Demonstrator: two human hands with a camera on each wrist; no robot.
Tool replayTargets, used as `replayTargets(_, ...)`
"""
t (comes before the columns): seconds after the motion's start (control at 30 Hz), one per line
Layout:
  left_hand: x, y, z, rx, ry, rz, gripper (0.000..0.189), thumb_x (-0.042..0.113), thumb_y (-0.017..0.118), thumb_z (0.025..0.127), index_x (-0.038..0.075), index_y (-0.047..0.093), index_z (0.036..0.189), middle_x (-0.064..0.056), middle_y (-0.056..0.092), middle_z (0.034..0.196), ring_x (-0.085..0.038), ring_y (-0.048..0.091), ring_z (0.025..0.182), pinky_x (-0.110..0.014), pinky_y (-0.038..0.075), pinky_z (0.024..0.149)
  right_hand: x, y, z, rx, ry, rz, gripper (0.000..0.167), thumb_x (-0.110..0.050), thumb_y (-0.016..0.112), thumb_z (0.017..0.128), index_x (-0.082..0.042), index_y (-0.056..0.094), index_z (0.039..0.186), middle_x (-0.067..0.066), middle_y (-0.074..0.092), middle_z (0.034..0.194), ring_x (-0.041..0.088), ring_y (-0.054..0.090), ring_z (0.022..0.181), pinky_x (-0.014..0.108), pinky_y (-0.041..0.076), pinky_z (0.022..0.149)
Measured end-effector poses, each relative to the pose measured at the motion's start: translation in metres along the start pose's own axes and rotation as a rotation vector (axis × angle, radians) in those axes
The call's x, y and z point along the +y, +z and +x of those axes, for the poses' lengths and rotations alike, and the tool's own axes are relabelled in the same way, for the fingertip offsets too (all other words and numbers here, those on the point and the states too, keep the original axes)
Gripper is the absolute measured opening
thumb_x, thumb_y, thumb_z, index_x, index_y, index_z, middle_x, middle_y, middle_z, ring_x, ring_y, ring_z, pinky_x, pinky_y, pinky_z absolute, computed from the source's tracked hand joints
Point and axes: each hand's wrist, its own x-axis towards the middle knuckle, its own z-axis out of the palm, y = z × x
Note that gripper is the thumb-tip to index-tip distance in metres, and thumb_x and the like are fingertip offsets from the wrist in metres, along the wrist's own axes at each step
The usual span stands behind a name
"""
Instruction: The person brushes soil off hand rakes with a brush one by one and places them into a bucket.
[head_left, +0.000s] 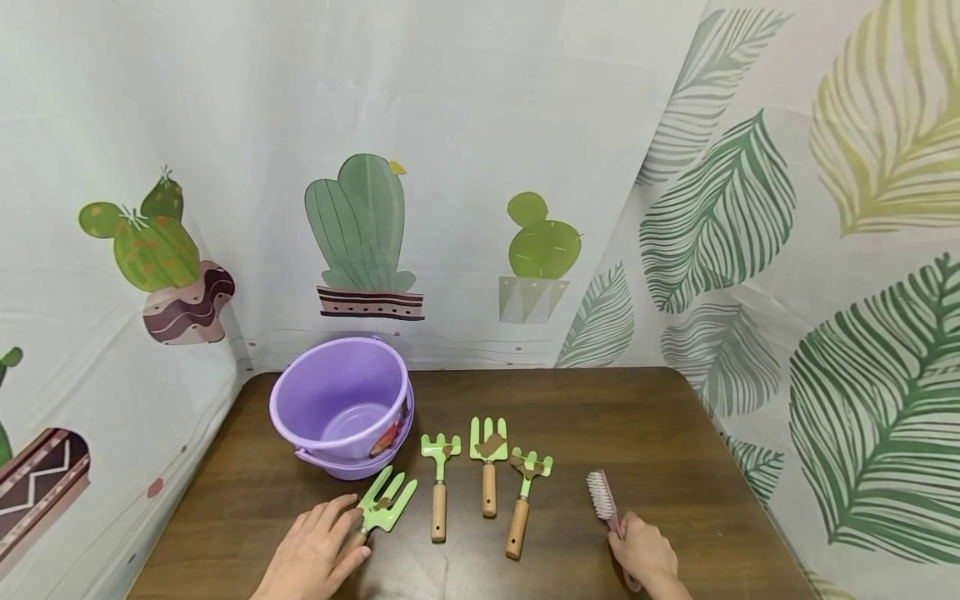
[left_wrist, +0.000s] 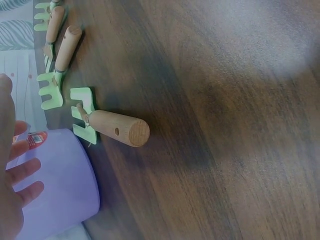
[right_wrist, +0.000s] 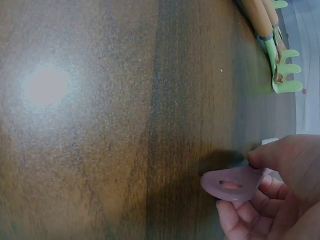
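My right hand (head_left: 645, 550) grips the pink handle (right_wrist: 225, 182) of a scrubbing brush (head_left: 602, 497) with white bristles, at the right of the table. My left hand (head_left: 313, 550) hovers by a small green garden fork (head_left: 386, 506) with a wooden handle (left_wrist: 117, 127), its fingers loosely extended. In the left wrist view those fingers are apart from the fork, which lies on the table. Brown smears mark the fork's green head. Part of its handle is hidden by the left hand in the head view.
A purple bucket (head_left: 281, 408) stands tilted at the back left. Along the middle lie a small green rake (head_left: 440, 450), a second green fork (head_left: 489, 450) and another rake (head_left: 532, 467), all with wooden handles and brown smears. Printed cloth (head_left: 465, 100) hangs behind the wooden table (head_left: 600, 408).
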Motion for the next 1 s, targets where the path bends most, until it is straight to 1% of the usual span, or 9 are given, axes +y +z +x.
replayTargets(0.03,0.0,0.0,0.0,-0.001,0.001,0.0,0.044,0.049,0.06,0.08,0.009,0.062,0.101,-0.009,0.058,0.114,-0.024,0.056,0.1,-0.039,0.046,0.074,0.0,0.0,0.0,0.003,-0.001,0.004,0.021,-0.023,0.06,0.077,-0.011,0.045,0.07,0.005,0.051,0.06,0.025,0.051,0.055,0.043,0.039,0.045)
replayTargets(0.17,-0.001,0.001,-0.002,0.001,0.0,0.0,0.046,0.05,0.058,0.082,0.009,0.062,0.102,-0.009,0.058,0.114,-0.024,0.057,0.1,-0.039,0.046,0.074,-0.001,-0.001,-0.001,0.012,-0.008,0.018,0.02,-0.022,0.06,0.077,-0.011,0.045,0.07,0.004,0.05,0.058,0.024,0.051,0.053,0.04,0.039,0.044)
replayTargets(0.27,-0.002,0.003,-0.003,0.0,-0.003,0.001,0.046,0.048,0.061,0.08,0.009,0.062,0.104,-0.009,0.058,0.115,-0.024,0.057,0.1,-0.039,0.046,0.076,0.0,-0.001,-0.002,0.016,-0.013,0.029,0.019,-0.021,0.059,0.077,-0.012,0.044,0.071,0.003,0.049,0.057,0.023,0.05,0.052,0.039,0.037,0.043)
replayTargets(0.4,-0.003,0.005,-0.005,-0.019,-0.018,0.006,0.049,0.042,0.069,0.071,0.009,0.062,0.108,-0.008,0.058,0.117,-0.024,0.057,0.103,-0.039,0.046,0.078,-0.001,-0.001,-0.002,0.021,-0.014,0.043,0.018,-0.02,0.058,0.077,-0.012,0.044,0.073,0.003,0.049,0.057,0.022,0.049,0.051,0.037,0.035,0.042)
replayTargets(0.53,-0.003,0.006,-0.006,-0.046,-0.037,0.008,0.052,0.042,0.071,0.071,0.01,0.062,0.111,-0.008,0.058,0.119,-0.024,0.056,0.105,-0.039,0.046,0.079,-0.001,-0.001,-0.002,0.026,-0.014,0.052,0.018,-0.02,0.06,0.078,-0.012,0.044,0.076,0.004,0.051,0.059,0.023,0.05,0.052,0.038,0.035,0.043)
replayTargets(0.77,-0.003,0.007,-0.009,-0.056,-0.05,0.002,0.054,0.055,0.052,0.084,0.01,0.062,0.113,-0.008,0.058,0.12,-0.024,0.057,0.104,-0.039,0.047,0.079,-0.002,-0.002,-0.003,0.039,-0.021,0.062,0.02,-0.021,0.065,0.077,-0.011,0.048,0.084,0.008,0.059,0.066,0.029,0.055,0.057,0.043,0.039,0.047)
replayTargets(0.87,-0.002,0.008,-0.01,-0.064,-0.056,0.008,0.053,0.052,0.059,0.08,0.01,0.062,0.113,-0.008,0.058,0.119,-0.024,0.057,0.103,-0.039,0.047,0.078,-0.002,-0.001,-0.002,0.044,-0.033,0.057,0.019,-0.022,0.066,0.076,-0.011,0.052,0.084,0.009,0.06,0.068,0.031,0.057,0.059,0.045,0.041,0.049)
replayTargets(1.0,-0.001,0.01,-0.011,-0.068,-0.068,0.012,0.054,0.043,0.071,0.07,0.009,0.062,0.112,-0.009,0.059,0.117,-0.024,0.058,0.099,-0.04,0.048,0.076,-0.002,-0.002,-0.002,0.055,-0.057,0.052,0.016,-0.023,0.067,0.076,-0.012,0.056,0.08,0.007,0.06,0.067,0.03,0.059,0.06,0.046,0.042,0.05)
